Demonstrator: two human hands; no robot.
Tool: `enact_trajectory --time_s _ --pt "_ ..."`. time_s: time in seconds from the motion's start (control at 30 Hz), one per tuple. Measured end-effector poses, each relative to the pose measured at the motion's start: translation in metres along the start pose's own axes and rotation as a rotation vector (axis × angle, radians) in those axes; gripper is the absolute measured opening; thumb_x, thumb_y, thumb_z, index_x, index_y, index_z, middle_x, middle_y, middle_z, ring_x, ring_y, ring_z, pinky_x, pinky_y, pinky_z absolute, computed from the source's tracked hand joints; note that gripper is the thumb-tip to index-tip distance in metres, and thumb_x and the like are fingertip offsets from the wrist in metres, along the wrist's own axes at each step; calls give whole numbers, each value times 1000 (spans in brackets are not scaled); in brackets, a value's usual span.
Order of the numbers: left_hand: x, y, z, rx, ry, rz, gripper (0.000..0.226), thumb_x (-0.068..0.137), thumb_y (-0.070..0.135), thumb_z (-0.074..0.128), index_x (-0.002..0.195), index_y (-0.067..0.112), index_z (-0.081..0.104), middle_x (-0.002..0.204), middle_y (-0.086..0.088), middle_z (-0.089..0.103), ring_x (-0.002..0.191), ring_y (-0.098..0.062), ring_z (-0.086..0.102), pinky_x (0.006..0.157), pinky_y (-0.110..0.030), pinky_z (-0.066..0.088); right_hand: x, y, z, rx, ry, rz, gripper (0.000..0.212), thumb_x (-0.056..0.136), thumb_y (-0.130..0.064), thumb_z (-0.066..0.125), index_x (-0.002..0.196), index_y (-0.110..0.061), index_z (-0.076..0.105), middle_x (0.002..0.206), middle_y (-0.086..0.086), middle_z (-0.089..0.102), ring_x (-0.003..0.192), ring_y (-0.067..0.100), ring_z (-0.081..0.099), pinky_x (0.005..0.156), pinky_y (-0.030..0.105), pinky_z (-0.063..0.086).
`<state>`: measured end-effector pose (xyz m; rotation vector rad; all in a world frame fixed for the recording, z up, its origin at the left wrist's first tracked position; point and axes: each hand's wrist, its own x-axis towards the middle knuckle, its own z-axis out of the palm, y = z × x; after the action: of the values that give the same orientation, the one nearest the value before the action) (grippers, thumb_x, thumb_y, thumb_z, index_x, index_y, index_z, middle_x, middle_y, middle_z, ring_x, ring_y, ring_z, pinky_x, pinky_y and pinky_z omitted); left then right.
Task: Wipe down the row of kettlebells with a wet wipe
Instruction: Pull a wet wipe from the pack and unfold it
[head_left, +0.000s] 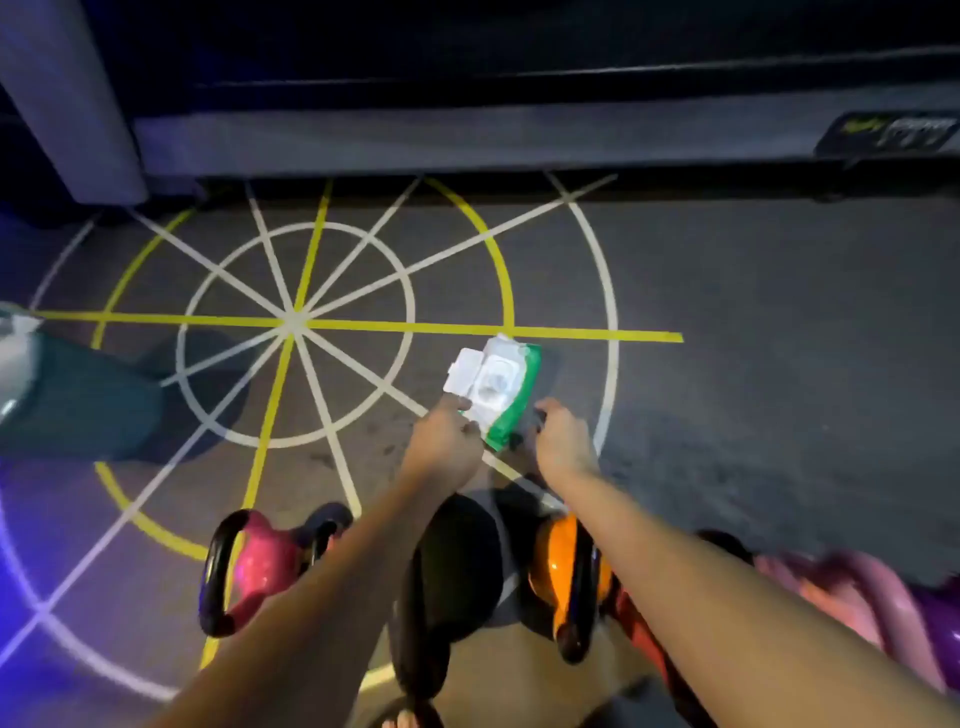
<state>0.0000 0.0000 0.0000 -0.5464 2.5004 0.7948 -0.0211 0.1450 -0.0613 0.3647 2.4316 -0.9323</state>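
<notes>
The floor (753, 312) carries the kettlebells (260, 566) along the frame's bottom and the open-lidded wipe pack (511, 395) at centre. My left grip (447, 436) pinches its near edge; right grip (563, 441) curls beside, hold unclear. A hard tug could drag out several wipes.

Right hand (563, 441) grip unclear; purple kettlebell (935, 623) cut by edge.

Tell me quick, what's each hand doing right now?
Left hand: pinching the wet wipe pack.
Right hand: curled beside the pack; grip cannot be told.
</notes>
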Motion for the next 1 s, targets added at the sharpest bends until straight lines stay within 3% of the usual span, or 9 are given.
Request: enact_trajectory --time_s 0.1,0.17,0.27,0.33,0.47,0.57,0.77,0.9,1.0 --pt "46 -29 6 248 -90 157 34 101 28 47 133 21 53 131 -9 63 118 -31 59 94 -35 47 60 4 31 -83 54 -91 40 101 -21 41 139 -31 48 136 10 51 116 37 56 90 40 42" --pt "64 -40 -4 458 -132 232 32 98 31 45 129 24 53 129 -9 64 117 -33 60 95 -44 50 94 0 46 -180 38 -147 44 98 -29 50 142 -28 45 139 7 46 119 36 54 94 41 44" --pt "74 -43 -13 584 -76 249 24 100 27 43 119 18 55 120 -11 64 108 -33 62 83 -41 51 121 1 63 -150 1 -244 35 92 -45 52 121 -26 55 119 2 62 109 29 62 96 43 50" --pt "76 -45 -12 629 -49 273 23 100 26 44 120 18 54 118 -10 64 106 -32 62 78 -40 48 134 5 73 -92 43 -260 24 87 -37 60 107 -23 61 98 -3 66 95 25 68 86 43 56" --pt "61 -47 -6 681 -104 288 24 99 23 46 120 17 53 122 -11 61 111 -36 59 79 -41 44 124 4 76 -312 72 -266 17 90 -33 65 106 -27 69 112 2 64 101 31 65 81 36 53" --pt "45 -47 -6 698 -134 302 29 97 23 45 124 20 54 123 -10 60 111 -35 59 85 -43 48 122 -2 75 -332 105 -265 15 96 -26 52 94 -25 66 101 3 67 98 32 65 70 30 43" --pt "30 -49 -30 695 -63 286 21 99 23 45 116 19 57 118 -7 61 109 -31 60 78 -39 45 144 3 70 -269 -108 -342 35 91 -3 56 117 -22 69 116 9 69 102 31 66 88 35 53" --pt "15 -53 -31 774 -115 273 20 102 25 44 117 19 56 119 -7 59 110 -30 59 76 -38 42 148 5 66 -318 -45 -362 20 92 -21 60 105 -25 74 107 4 71 90 25 64 78 33 51" --pt "9 -53 -32 810 -146 275 16 103 26 43 112 20 54 118 -7 58 110 -30 59 76 -38 41 142 -1 63 -444 7 -362 18 95 -26 56 105 -25 70 110 4 68 95 28 63 72 29 40"
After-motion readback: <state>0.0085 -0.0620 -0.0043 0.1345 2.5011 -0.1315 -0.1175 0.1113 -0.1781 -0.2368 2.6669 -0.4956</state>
